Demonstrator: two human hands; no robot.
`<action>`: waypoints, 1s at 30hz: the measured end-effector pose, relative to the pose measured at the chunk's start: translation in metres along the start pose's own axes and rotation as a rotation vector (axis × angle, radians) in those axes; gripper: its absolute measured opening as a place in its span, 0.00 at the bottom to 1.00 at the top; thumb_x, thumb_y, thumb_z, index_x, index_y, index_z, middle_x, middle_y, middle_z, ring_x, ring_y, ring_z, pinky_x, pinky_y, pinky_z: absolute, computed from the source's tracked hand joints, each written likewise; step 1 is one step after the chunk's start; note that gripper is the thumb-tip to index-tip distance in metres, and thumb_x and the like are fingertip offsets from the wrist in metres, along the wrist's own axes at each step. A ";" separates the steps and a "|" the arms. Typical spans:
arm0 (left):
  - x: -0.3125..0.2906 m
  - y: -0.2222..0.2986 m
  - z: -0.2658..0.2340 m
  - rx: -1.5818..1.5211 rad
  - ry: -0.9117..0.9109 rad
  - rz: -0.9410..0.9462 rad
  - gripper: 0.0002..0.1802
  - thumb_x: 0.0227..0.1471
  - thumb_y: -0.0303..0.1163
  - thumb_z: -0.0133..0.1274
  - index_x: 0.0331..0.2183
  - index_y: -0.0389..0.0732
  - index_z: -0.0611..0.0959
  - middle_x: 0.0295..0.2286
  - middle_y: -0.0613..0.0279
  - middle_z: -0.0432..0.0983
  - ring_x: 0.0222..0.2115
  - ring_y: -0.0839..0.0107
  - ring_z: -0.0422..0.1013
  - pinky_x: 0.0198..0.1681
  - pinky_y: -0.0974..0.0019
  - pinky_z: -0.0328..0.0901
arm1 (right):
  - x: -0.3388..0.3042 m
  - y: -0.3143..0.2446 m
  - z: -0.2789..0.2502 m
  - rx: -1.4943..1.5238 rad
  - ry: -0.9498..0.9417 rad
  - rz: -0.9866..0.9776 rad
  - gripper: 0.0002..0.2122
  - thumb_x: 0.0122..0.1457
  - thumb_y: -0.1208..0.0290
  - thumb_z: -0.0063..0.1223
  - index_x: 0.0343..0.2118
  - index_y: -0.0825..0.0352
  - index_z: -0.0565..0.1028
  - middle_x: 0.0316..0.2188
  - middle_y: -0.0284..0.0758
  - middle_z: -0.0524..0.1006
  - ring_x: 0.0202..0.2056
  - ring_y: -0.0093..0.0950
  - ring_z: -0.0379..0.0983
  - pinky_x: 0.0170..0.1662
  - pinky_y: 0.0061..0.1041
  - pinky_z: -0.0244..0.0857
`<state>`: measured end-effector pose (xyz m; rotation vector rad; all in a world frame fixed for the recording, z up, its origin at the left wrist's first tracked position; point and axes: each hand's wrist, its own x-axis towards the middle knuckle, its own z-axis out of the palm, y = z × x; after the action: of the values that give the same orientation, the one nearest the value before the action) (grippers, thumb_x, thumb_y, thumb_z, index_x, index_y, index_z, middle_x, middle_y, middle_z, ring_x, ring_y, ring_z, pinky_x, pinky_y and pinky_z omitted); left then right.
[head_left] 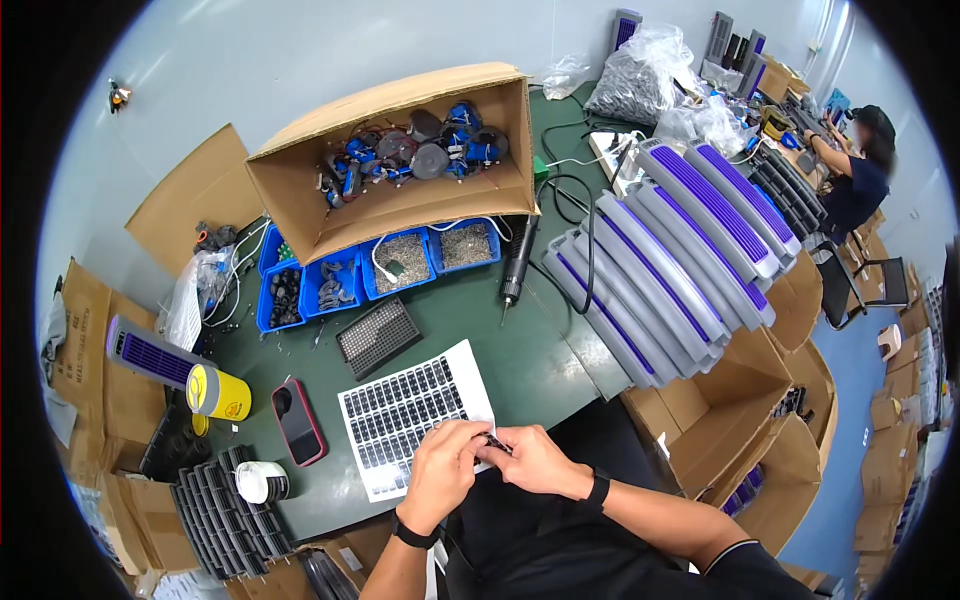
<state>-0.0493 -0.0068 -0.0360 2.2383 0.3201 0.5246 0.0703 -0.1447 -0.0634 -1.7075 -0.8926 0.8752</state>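
My left hand (446, 468) and my right hand (537, 462) meet at the near edge of the table. Both are closed, fingertips pinching a small black part (492, 441) between them. Its exact kind is mostly hidden by the fingers. Just beyond and left of the hands lies a white sheet (474, 372) with rows of small black stickers. My left hand overlaps its lower right corner. A black perforated block (378, 337) rests behind the sheet, and a phone in a red case (298, 422) lies to its left.
Blue bins (333, 283) of small parts stand below an open cardboard box (300, 205) of motors. A cabled electric screwdriver (517, 262) lies right of them. Grey and purple housings (640, 270) are stacked at right. A yellow tub (219, 393) stands left. Another person (858, 175) works far right.
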 end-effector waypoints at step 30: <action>-0.010 0.146 0.024 -0.154 -0.617 -0.016 0.09 0.58 0.19 0.62 0.42 0.34 0.87 0.41 0.48 0.84 0.43 0.54 0.80 0.51 0.60 0.72 | -0.281 0.042 -0.181 -0.056 0.770 0.239 0.21 0.65 0.55 0.66 0.52 0.67 0.83 0.32 0.42 0.86 0.35 0.34 0.85 0.40 0.35 0.78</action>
<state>-0.0387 -0.1212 0.0580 2.1210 -0.0235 -0.1579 0.1018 -0.4769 -0.0150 -2.0017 -0.1960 0.2747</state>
